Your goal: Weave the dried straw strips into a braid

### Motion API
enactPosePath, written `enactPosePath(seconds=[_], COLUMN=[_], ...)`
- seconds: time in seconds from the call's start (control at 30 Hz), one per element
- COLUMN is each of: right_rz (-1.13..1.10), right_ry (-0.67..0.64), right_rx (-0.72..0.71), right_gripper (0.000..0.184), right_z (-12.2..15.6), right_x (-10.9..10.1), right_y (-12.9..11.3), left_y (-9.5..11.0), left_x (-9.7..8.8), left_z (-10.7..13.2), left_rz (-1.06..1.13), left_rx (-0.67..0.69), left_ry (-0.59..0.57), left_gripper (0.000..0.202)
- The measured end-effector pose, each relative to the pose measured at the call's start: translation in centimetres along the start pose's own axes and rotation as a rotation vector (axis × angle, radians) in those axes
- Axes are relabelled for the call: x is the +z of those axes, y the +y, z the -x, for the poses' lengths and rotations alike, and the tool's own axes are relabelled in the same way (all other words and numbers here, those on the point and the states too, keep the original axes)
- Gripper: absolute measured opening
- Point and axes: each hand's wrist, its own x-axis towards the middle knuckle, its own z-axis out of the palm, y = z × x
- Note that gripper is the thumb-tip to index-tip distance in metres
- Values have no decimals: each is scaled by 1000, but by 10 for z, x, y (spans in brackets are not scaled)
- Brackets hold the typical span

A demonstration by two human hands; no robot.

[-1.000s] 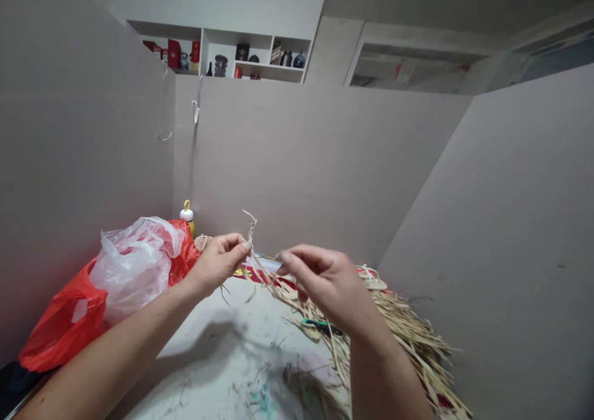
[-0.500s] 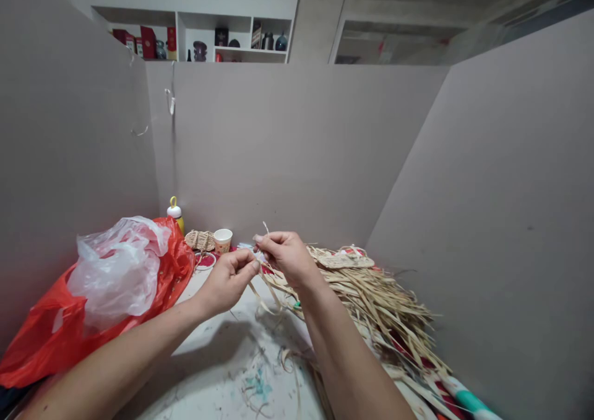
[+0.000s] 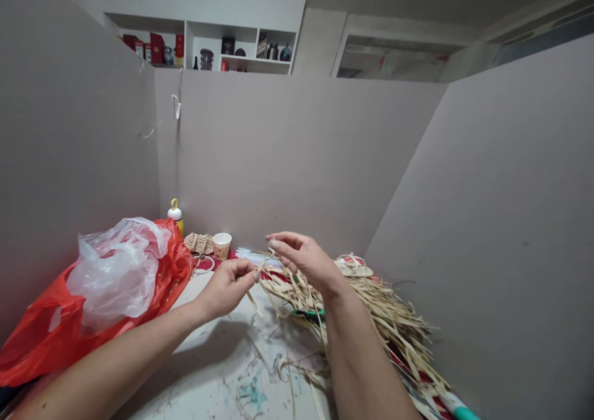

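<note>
A thin, pale straw-coloured fibre strand (image 3: 263, 263) is held above the near edge of a heap of dry, straw-coloured flat strips (image 3: 394, 312) on the stained white table (image 3: 199, 377). By the left hand (image 3: 231, 286) its lower part is pinched, the grip closed between thumb and forefinger. By the right hand (image 3: 304, 256) the upper part is taken at the fingertips, that grip nearly closed, its other fingers loosely curled; the exact contact is too small to be made out.

Judged best: left pinch held firm and near the working point, tension applied evenly, the dry fibre not jerked lest it split. Loose ends hanging below should be kept clear of the heap.

Containers: a small white paper cup with an orange-brown print (image 3: 222, 247) stands upright, its bottom hidden. A crumpled translucent white plastic bag (image 3: 116, 271) lies against a bright red plastic bag (image 3: 41, 339); whether inside it cannot be told, contents undetermined. A yellow bottle with a white lid (image 3: 175, 214) is closed, contents unseen.
</note>
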Motion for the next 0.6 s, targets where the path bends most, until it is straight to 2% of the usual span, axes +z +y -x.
enactPosePath(seconds=[0.13, 0.2, 0.3, 0.43, 0.6], right_rz=[237, 288, 304, 206, 121], right_ry=[-233, -253, -155, -41, 148], right_rx=[-51, -54, -61, -87, -53], right_gripper=[27, 21, 21, 25, 30], right_z=[-1, -4, -9, -12, -14], right_x=[1, 4, 7, 2, -7], right_y=[6, 11, 18, 21, 22], left_y=[-10, -15, -19, -23, -41], left_x=[4, 5, 6, 9, 19], left_z=[0, -1, -1, -2, 1], left_rz=[-103, -138, -173, -167, -38], left_rx=[25, 33, 35, 6, -39], left_ry=[-21, -18, -16, -27, -65], left_gripper=[25, 26, 25, 24, 23])
